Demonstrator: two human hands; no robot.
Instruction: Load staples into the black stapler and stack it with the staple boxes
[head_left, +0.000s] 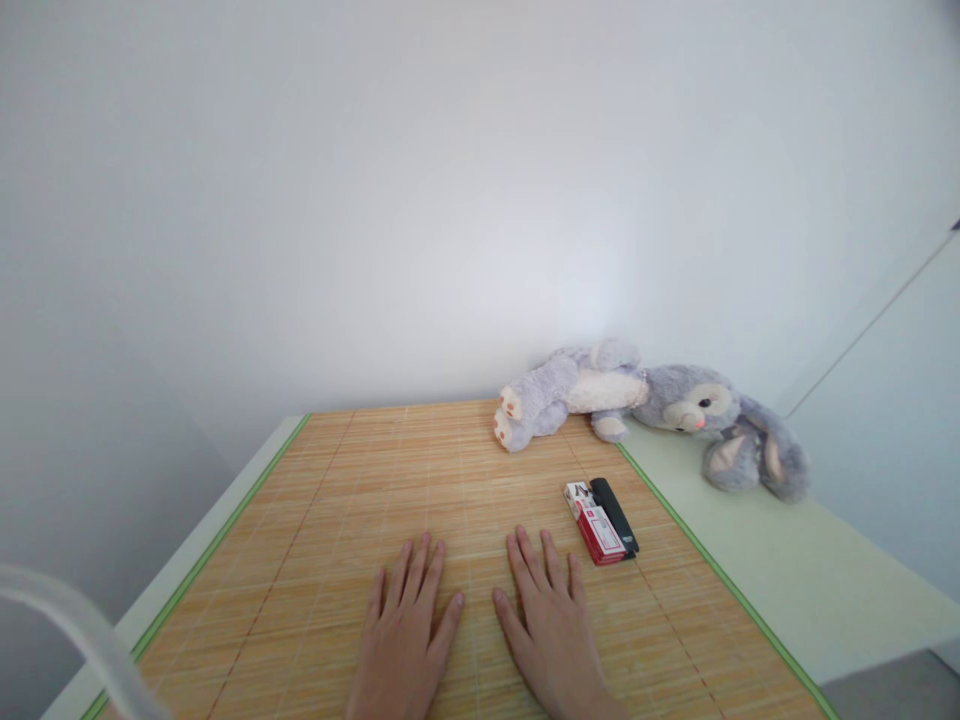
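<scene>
The left hand (pixel 397 655) and right hand (pixel 559 645) lay open on the bamboo mat (pixel 375 460), holding nothing; the black stapler (pixel 616 518) there sat untouched, work apparently unstarted.

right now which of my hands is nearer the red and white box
Your right hand: the red and white box lies just ahead of it and to its right, while the left hand rests farther off on the other side.

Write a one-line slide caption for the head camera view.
Two bare hands lie flat on a tan slatted mat, near red-and-white boxes and a grey plush rabbit.
</scene>
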